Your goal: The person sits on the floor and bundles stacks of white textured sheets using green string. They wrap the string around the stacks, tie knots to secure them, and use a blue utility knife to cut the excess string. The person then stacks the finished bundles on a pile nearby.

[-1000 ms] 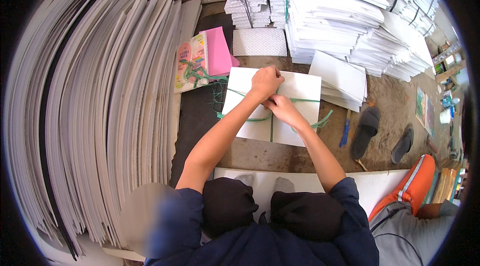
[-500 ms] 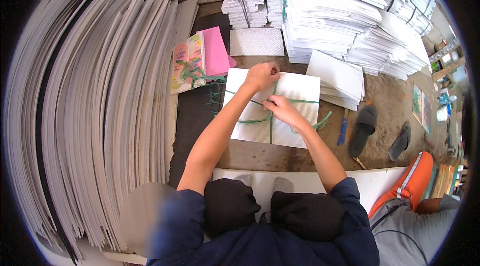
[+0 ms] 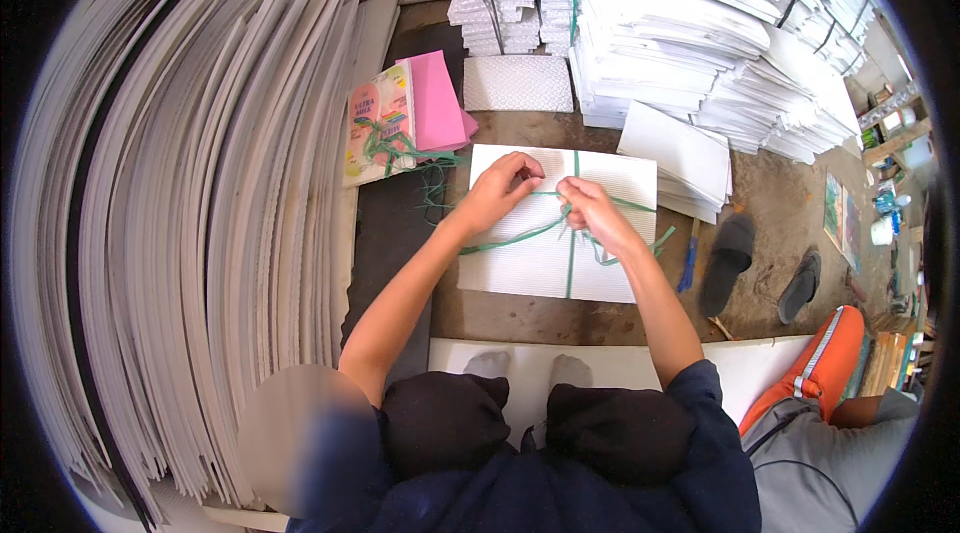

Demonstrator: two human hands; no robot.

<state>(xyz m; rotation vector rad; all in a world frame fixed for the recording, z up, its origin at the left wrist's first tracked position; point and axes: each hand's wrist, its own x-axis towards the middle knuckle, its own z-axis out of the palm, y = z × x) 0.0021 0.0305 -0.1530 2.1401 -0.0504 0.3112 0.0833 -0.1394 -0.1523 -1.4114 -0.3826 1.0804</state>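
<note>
A stack of white corrugated sheets (image 3: 520,273) lies flat on the floor in front of me, with green plastic string (image 3: 572,268) crossing over it. My left hand (image 3: 500,189) is over the left half of the stack, fingers curled and thumb near the fingertips, a short strand of string running from it toward the right hand. Just right of the crossing, my right hand (image 3: 594,213) is closed in a pinch on the string. Loose string ends trail to the left edge and to the right edge of the sheets. The crossing itself is partly hidden by my right fingers.
Tall sheets (image 3: 240,233) stand on edge at left. Pink sheets (image 3: 435,103) and a printed packet (image 3: 380,118) lie beyond my left hand. White stacks (image 3: 660,43) rise behind. Dark slippers (image 3: 728,258), a blue-handled brush (image 3: 686,263) and a seated person's orange garment (image 3: 820,358) are at right.
My left hand has come from the far edge of the stack nearer to me and left. My right hand has shifted right, and the sheets have slid slightly right.
</note>
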